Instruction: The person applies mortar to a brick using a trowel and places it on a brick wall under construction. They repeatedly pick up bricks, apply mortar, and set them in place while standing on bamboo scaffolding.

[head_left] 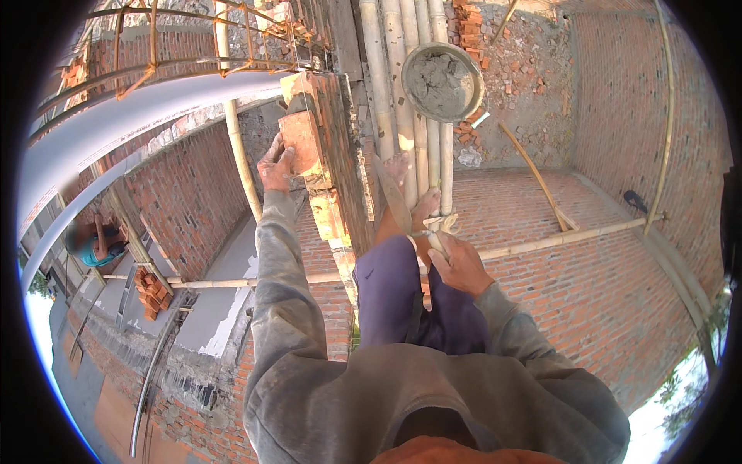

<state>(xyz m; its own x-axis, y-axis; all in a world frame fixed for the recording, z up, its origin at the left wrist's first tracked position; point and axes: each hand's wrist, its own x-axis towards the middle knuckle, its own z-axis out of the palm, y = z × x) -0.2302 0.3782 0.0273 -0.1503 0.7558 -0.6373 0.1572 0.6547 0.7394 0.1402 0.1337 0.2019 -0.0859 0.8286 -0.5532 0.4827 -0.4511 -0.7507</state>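
An orange brick (301, 142) lies on top of the narrow brick wall (328, 220), close to a taut string. My left hand (276, 165) grips its left side, with the thumb on the near end. In front of my right knee, my right hand (461, 265) is closed around the handle of a trowel (395, 195). The trowel's long blade points away and to the left, beside the wall's right face. Past my bare feet (426, 207), a round bucket (474, 107) holds grey mortar (439, 80).
Bamboo poles (389, 62) lie side by side under my feet and the bucket. A rusty rebar cage (178, 66) stretches across the far left. Well below on the left, a person (97, 243) is near a brick stack (151, 294). A horizontal bamboo pole (549, 238) crosses on the right.
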